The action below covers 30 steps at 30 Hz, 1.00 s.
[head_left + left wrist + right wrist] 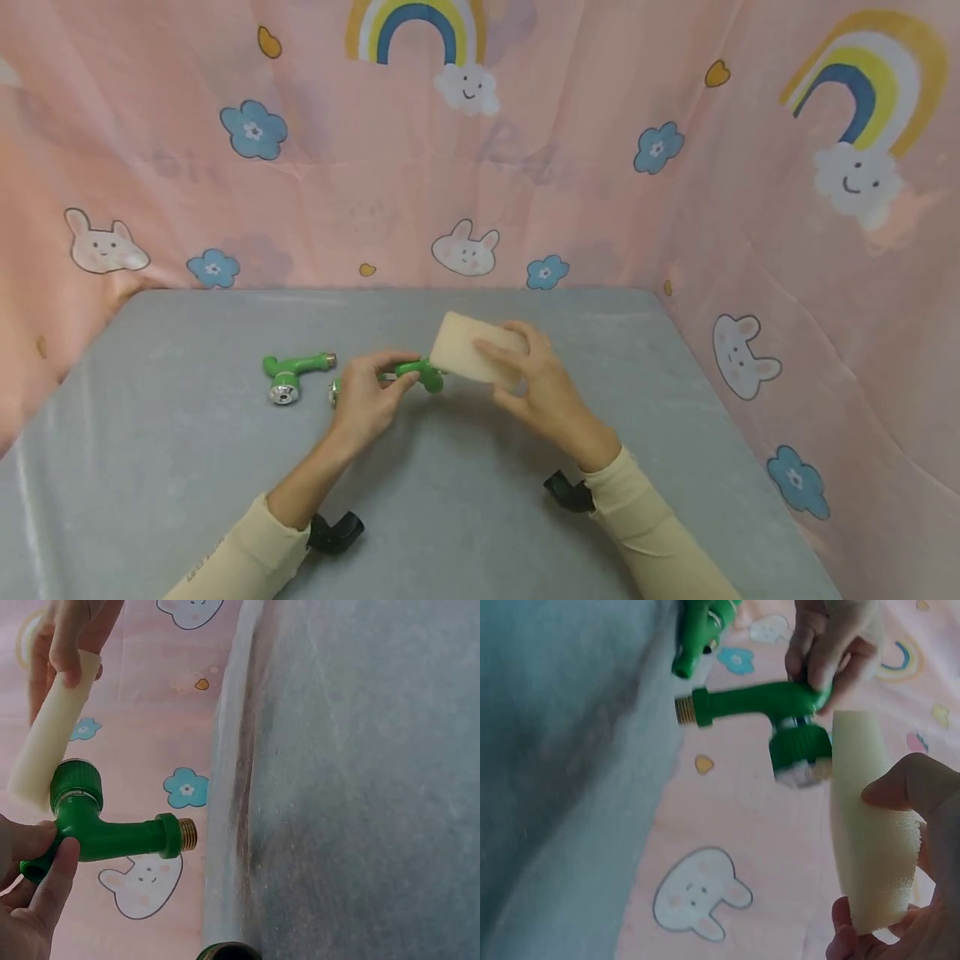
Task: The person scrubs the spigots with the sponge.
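Two cream sleeves point(247, 554) come in from the lower edge of the head view, each with a black camera mount at the wrist. Just beyond them, the left hand point(367, 400) grips a green tap point(416, 372) by its handle end, the thumb and fingers curled around it. It holds the tap lifted a little above the grey table point(465, 508). In the left wrist view the green body point(112, 836) lies sideways with its brass threaded end toward the table edge and its round green head turned toward the sponge, probably so that this part is free to be reached.

The right hand point(536, 379) pinches a pale yellow sponge point(472, 346), thumb on one flat face and fingers on the other. The sponge end is beside the tap's head; in the right wrist view the sponge point(870, 840) stands right next to the head, but I cannot tell if they really touch.

Left of the hands, a second green tap point(292, 373) lies on the table, well apart from the sponge. Behind the table hangs a pink cloth point(480, 167) with rabbits, flowers and rainbows.
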Tool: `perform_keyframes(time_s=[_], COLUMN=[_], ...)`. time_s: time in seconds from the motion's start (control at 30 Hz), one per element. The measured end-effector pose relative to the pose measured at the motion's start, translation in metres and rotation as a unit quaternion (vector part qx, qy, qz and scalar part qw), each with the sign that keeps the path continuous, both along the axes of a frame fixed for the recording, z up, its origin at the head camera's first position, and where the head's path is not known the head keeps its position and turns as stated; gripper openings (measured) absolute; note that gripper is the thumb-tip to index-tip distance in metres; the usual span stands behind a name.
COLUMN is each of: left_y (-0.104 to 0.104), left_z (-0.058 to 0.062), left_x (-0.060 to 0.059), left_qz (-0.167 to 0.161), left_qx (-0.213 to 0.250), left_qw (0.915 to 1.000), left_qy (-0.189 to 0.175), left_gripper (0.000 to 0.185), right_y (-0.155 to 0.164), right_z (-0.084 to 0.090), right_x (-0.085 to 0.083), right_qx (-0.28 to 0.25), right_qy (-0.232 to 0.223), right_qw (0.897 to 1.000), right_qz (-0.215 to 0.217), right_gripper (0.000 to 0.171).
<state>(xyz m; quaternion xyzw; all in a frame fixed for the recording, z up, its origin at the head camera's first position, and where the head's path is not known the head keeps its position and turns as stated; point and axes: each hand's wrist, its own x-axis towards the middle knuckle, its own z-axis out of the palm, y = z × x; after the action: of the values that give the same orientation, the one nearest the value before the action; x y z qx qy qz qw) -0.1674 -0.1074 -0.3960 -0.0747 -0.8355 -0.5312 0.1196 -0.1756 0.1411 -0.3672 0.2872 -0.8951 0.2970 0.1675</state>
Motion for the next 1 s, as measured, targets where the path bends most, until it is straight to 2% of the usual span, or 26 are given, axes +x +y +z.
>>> perform_keyframes(time_s=[0.13, 0.23, 0.37, 0.43, 0.5, 0.57, 0.67, 0.8, 0.9, 1.0], left_y=[0.000, -0.001, 0.000, 0.001, 0.002, 0.003, 0.003, 0.003, 0.003, 0.003], left_z=[0.000, 0.000, -0.003, -0.006, -0.009, -0.011, -0.013, -0.015, -0.015, -0.013], left_x=[-0.002, -0.004, -0.002, -0.001, 0.000, 0.001, 0.001, 0.002, 0.002, 0.002], left_qz=[0.006, 0.009, -0.018, -0.040, -0.057, -0.066, -0.062, -0.063, -0.067, -0.069], left_qx=[0.009, 0.006, -0.008, -0.017, -0.022, -0.023, -0.024, -0.040, -0.054, -0.066], left_qw=[0.9999, 0.9999, 0.9995, 0.9983, 0.9967, 0.9953, 0.9944, 0.9938, 0.9930, 0.9911], left_qy=[-0.004, 0.007, 0.027, 0.039, 0.053, 0.067, 0.082, 0.082, 0.081, 0.093], left_gripper=[0.023, 0.022, 0.021, 0.021, 0.020, 0.022, 0.023, 0.024, 0.025, 0.026], right_y=[0.013, 0.020, 0.017, 0.011, 0.006, 0.004, 0.009, 0.021, 0.028, 0.027], right_z=[0.006, 0.009, 0.005, 0.002, 0.000, -0.002, -0.002, 0.001, 0.005, 0.007], right_x=[-0.004, -0.008, -0.007, -0.004, -0.002, 0.000, -0.001, -0.005, -0.006, -0.007], right_qx=[-0.011, -0.047, -0.079, -0.070, -0.052, -0.034, -0.011, 0.020, 0.011, -0.015], right_qy=[-0.027, -0.044, -0.072, -0.088, -0.102, -0.106, -0.099, -0.085, -0.085, -0.088], right_qw=[0.999, 0.998, 0.994, 0.992, 0.991, 0.992, 0.995, 0.996, 0.996, 0.996], right_qz=[-0.025, -0.024, 0.035, 0.065, 0.073, 0.058, 0.017, -0.018, -0.028, -0.014], right_gripper=[0.056, 0.058, 0.062, 0.061, 0.058, 0.054, 0.051, 0.050, 0.051, 0.053])
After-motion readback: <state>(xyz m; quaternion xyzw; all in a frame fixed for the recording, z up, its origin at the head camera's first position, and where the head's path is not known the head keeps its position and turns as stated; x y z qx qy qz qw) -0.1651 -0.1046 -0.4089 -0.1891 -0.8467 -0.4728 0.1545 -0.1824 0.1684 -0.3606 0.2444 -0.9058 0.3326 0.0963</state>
